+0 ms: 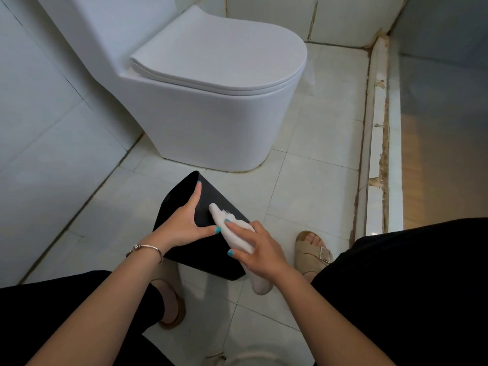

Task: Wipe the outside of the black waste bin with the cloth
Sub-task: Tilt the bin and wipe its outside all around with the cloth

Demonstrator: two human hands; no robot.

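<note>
The black waste bin [208,256] lies tipped on the tiled floor between my knees, a flat dark side facing up. My left hand [184,220] grips its left edge, fingers stretched along the rim and thumb on the upper face. My right hand [260,250] is closed around a rolled white cloth [232,228]. The cloth's tip rests on the bin's upper face, and its tail hangs out below my palm.
A white toilet [211,101] with its lid down stands just beyond the bin. A tiled wall [39,128] runs along the left. A raised, stained threshold [377,143] borders the floor on the right. My sandalled feet [314,250] flank the bin.
</note>
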